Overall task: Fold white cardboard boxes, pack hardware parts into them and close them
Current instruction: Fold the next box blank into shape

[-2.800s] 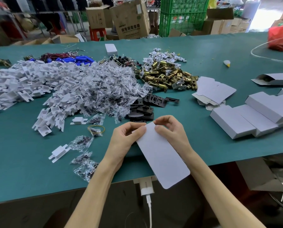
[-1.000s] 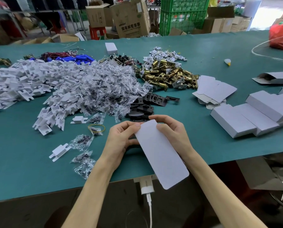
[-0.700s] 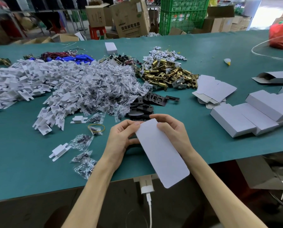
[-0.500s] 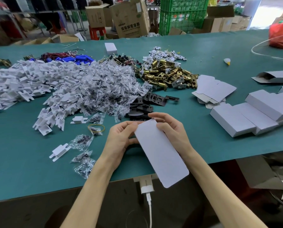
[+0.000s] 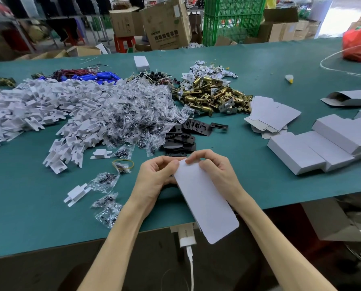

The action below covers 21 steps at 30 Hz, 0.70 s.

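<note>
A white cardboard box (image 5: 204, 200) slants over the near edge of the green table (image 5: 28, 206), its rounded flap toward me. My left hand (image 5: 154, 177) pinches its far left corner, and my right hand (image 5: 215, 171) curls over its far end from the right. Beyond my hands lie black metal plates (image 5: 181, 141), a heap of clear screw bags (image 5: 129, 118), white plastic brackets (image 5: 28, 110) and brass latches (image 5: 213, 97). Flat box blanks (image 5: 274, 116) and closed white boxes (image 5: 322, 148) lie to the right.
Loose screw bags (image 5: 106, 208) and a white bracket (image 5: 76, 194) lie left of my left arm. A charger (image 5: 187, 236) with a cable hangs at the table edge. An open box (image 5: 347, 98), a red bag (image 5: 360, 45) and cardboard cartons (image 5: 167, 26) stand farther off.
My fingers have shifted at the far end of the box, the right fingers curling further over its top edge. The box has barely moved.
</note>
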Motion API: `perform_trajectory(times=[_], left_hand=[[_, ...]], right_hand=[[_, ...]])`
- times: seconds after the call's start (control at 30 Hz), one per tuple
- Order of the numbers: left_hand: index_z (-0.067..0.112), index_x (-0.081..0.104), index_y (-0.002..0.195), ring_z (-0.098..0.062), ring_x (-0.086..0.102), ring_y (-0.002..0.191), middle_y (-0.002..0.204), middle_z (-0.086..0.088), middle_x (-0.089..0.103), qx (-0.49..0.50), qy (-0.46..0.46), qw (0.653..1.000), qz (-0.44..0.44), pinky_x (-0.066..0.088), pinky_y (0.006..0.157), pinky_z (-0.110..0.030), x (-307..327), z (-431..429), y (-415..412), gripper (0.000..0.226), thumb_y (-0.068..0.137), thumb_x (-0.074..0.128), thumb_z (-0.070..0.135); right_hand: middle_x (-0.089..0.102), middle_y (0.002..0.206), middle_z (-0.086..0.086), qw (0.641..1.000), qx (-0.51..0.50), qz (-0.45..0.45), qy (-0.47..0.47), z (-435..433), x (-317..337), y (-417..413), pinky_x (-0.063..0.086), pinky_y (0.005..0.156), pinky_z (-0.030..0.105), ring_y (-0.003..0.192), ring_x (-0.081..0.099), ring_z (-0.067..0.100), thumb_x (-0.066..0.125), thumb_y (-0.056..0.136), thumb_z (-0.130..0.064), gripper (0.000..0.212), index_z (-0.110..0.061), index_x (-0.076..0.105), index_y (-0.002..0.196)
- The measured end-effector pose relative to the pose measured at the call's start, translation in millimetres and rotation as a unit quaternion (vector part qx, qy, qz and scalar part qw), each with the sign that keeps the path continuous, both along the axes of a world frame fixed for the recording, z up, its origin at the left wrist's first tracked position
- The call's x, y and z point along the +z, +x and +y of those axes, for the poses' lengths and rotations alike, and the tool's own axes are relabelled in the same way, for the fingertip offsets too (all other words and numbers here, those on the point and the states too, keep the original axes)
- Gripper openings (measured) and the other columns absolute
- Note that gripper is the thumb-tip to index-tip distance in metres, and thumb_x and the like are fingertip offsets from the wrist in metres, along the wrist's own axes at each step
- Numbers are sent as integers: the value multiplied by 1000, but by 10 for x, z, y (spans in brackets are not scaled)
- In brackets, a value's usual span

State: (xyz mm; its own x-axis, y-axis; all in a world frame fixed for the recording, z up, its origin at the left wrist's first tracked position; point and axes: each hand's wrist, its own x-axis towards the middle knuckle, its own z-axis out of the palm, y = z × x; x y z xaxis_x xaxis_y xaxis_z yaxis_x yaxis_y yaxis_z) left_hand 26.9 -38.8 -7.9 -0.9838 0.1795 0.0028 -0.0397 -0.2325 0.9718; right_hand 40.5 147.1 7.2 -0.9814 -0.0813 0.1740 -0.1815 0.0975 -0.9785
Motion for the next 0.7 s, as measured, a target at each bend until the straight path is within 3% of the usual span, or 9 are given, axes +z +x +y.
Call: perform_trajectory(times=[0.1, 0.17, 0.23, 0.33, 0.43, 0.53, 0.6, 0.7], left_hand=[[0, 77, 103, -24, 71, 88, 110, -22, 76, -16, 9, 1000, -7, 63, 74, -33, 17, -25, -11, 20, 90, 72, 14], [2, 79, 100, -27, 70, 87, 106, -23, 77, 7, -7, 1000, -2, 63, 74, -35, 7, 0, -2, 11, 93, 72, 8], [7, 81, 97, -26, 70, 85, 102, -20, 78, 34, -28, 999, 6, 61, 75, -38, 0, 39, 11, 11, 95, 70, 5], [5, 81, 99, -29, 71, 87, 102, -19, 78, 46, -32, 998, 0, 59, 86, -49, 7, 63, 23, 11, 94, 70, 5], [-1, 78, 103, -32, 69, 90, 102, -22, 78, 48, -42, 998, -8, 54, 93, -60, 10, 57, 22, 13, 94, 70, 5], [-1, 78, 104, -31, 68, 90, 102, -23, 77, 44, -56, 997, -2, 53, 93, -61, 24, 79, 23, 17, 92, 74, 9], [2, 79, 102, -32, 66, 90, 102, -26, 76, 41, -54, 998, -7, 51, 92, -59, 29, 81, 19, 24, 86, 73, 18], [4, 80, 104, -34, 66, 92, 104, -25, 76, 24, -52, 998, -11, 50, 97, -65, 15, 54, 5, 24, 89, 70, 19]], right_hand=[[70, 99, -11, 1000, 6, 8, 19, -12, 20, 3, 42, 73, 18, 84, 59, 2, 46, 84, -14, 28, -22, 73, 88], [65, 95, -16, 996, 20, 21, 79, -18, 33, 1, 40, 72, 14, 79, 57, 0, 54, 90, -20, 15, -24, 68, 93], [61, 103, -11, 981, 36, 55, 183, -8, 66, -16, 39, 82, 14, 94, 57, 0, 67, 94, -27, 5, -26, 63, 98], [58, 109, -7, 965, 56, 55, 252, 10, 147, -50, 36, 86, 9, 104, 53, -2, 75, 89, -35, 18, -32, 59, 96], [60, 106, -4, 963, 43, 31, 266, -21, 174, -70, 36, 78, 6, 98, 53, -2, 76, 89, -35, 19, -25, 60, 94], [64, 105, -5, 967, 38, -6, 251, -51, 182, -92, 37, 72, 10, 93, 54, -1, 75, 91, -31, 16, -24, 61, 90], [65, 97, -7, 975, 43, -37, 216, -45, 200, -111, 37, 68, 15, 82, 54, -3, 75, 91, -28, 14, -24, 62, 86], [62, 82, -12, 982, 48, -60, 173, -37, 201, -121, 37, 59, 10, 63, 53, -11, 75, 92, -24, 14, -20, 64, 84]])
